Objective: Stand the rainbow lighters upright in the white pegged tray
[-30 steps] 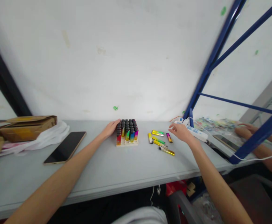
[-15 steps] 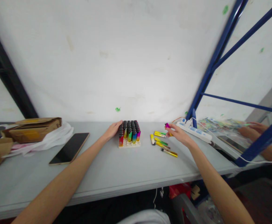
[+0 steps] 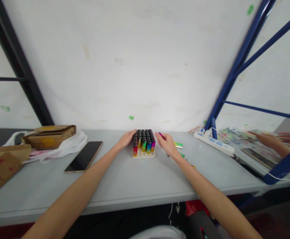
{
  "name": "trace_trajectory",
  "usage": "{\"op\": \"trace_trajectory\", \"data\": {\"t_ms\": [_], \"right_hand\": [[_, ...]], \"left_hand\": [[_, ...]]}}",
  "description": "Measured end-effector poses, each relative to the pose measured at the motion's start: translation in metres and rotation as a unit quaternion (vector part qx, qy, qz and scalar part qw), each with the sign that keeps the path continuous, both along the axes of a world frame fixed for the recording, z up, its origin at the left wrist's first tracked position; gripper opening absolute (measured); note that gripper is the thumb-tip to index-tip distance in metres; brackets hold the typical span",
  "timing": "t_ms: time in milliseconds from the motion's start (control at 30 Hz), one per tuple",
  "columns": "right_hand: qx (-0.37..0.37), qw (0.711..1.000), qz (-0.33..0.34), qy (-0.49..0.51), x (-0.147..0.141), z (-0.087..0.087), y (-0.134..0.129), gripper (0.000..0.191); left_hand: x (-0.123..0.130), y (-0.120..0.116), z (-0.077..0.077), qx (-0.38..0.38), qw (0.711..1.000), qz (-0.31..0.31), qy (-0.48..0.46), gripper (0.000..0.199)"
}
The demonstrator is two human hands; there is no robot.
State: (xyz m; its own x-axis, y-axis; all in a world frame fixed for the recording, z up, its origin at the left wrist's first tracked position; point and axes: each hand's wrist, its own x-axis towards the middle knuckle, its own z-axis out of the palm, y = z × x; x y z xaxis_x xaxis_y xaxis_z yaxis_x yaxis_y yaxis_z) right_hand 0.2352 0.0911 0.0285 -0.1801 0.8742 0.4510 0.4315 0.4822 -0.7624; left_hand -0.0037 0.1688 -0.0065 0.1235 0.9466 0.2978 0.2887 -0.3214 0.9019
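Observation:
A pale tray on the table holds rows of upright lighters, black-topped with shiny rainbow bodies; its front rows are only partly filled. My left hand lies against the left side of the block, fingers stretched toward its back corner, their tips partly hidden. Just right of the tray, my right hand is closed on a purple lighter, mostly covered by the fingers. Loose yellow-green lighters lie beyond my right wrist, some hidden under the forearm.
A phone lies to the left, beside cardboard boxes on a white plastic bag. On the right are a power strip and a blue metal frame. Another person's hands are at far right behind the frame.
My right hand has moved left with the lighter, from above the loose lighters to beside the tray. My left hand stays at the tray. The view has shifted slightly.

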Motion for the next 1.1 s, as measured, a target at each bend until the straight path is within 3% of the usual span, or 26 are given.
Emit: {"op": "trace_trajectory", "data": {"t_ms": [100, 300, 633, 867, 1100], "right_hand": [[0.025, 0.997, -0.062, -0.025, -0.002, -0.012, -0.003, 0.046], [0.021, 0.995, -0.082, -0.049, -0.001, -0.018, -0.004, 0.037], [0.030, 0.997, -0.062, -0.039, -0.001, -0.015, -0.008, 0.045], [0.027, 0.995, -0.071, -0.065, -0.003, -0.014, -0.013, 0.034], [0.037, 0.995, -0.055, -0.080, -0.002, -0.012, -0.013, 0.038]], "left_hand": [[0.001, -0.001, 0.001, -0.003, 1.000, -0.005, 0.000, 0.066], [0.000, 0.001, 0.000, -0.001, 1.000, -0.017, 0.013, 0.069], [-0.002, 0.003, -0.002, 0.005, 1.000, -0.019, 0.019, 0.069], [-0.002, 0.002, -0.001, 0.008, 0.999, -0.026, 0.026, 0.069], [-0.002, 0.003, -0.002, 0.001, 0.999, -0.023, 0.023, 0.069]]}}
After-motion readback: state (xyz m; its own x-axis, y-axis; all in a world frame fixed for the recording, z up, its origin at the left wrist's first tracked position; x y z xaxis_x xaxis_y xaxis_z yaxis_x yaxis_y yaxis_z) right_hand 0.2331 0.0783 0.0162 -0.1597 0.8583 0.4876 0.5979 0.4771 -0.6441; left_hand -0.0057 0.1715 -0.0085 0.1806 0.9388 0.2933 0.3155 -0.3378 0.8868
